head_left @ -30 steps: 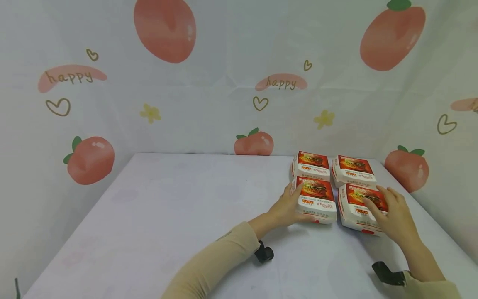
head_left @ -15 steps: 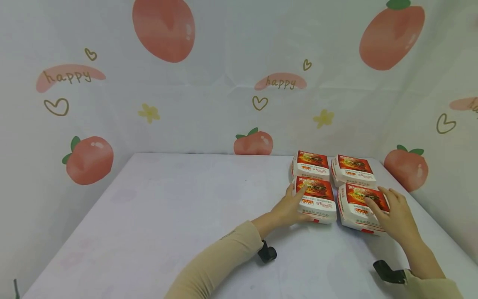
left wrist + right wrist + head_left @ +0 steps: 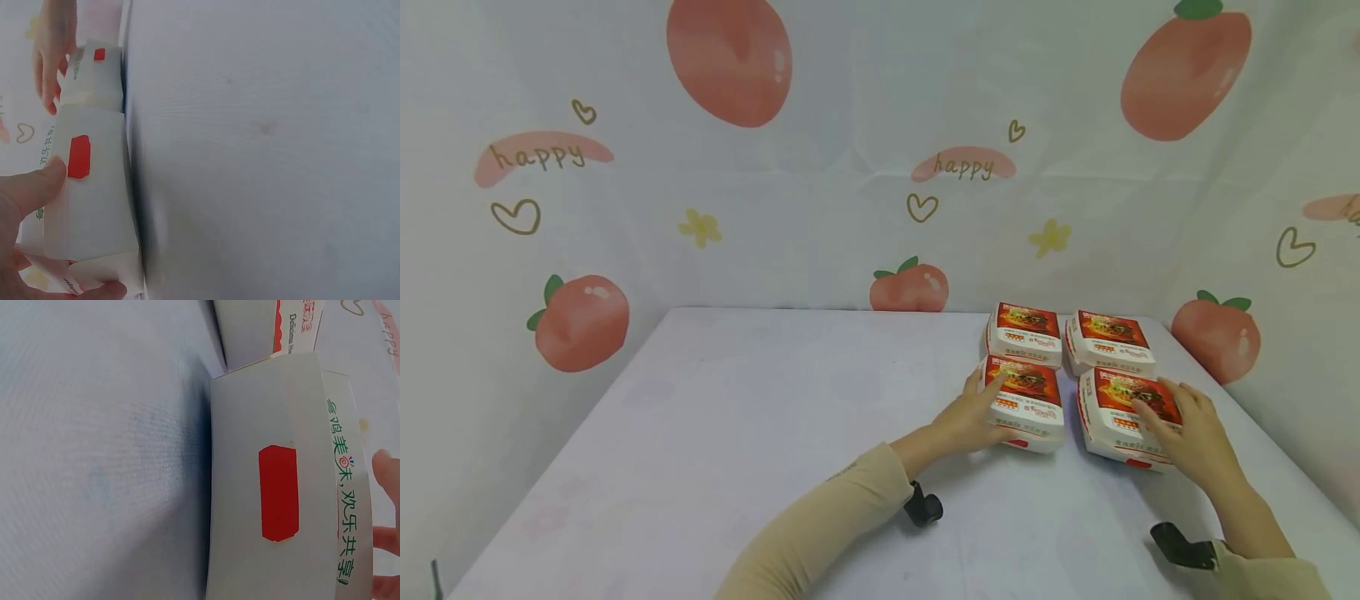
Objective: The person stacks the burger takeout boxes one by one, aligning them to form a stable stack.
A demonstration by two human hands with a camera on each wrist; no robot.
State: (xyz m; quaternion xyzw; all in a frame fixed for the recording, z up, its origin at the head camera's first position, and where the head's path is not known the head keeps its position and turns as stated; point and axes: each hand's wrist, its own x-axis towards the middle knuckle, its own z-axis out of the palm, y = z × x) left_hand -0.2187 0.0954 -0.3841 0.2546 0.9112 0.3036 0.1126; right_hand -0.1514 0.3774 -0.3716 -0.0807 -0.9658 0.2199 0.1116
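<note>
White burger boxes with red picture lids sit in two rows at the table's right. My left hand [image 3: 970, 417] grips the front-left burger box [image 3: 1030, 425] from its left side. In the left wrist view, the thumb [image 3: 47, 181] lies by the red tab on that box's pale front face. My right hand [image 3: 1198, 433] is over the right part of the front-right burger box [image 3: 1123, 429], thumb above its lid. The right wrist view shows this box's front face with a red tab [image 3: 279, 494]; the fingers are partly cut off, and their contact is unclear.
Behind the front boxes stand a back-left burger box [image 3: 1026, 337] and a back-right burger box [image 3: 1108, 346]. White cloth covers the table [image 3: 775, 417]. A peach-printed curtain [image 3: 820, 208] rises at the back and sides. Black wrist mounts [image 3: 1180, 550] stick out below the hands.
My left hand has shifted slightly left with the front-left burger box, widening the gap to the front-right one. The right hand and the other boxes look almost unmoved.
</note>
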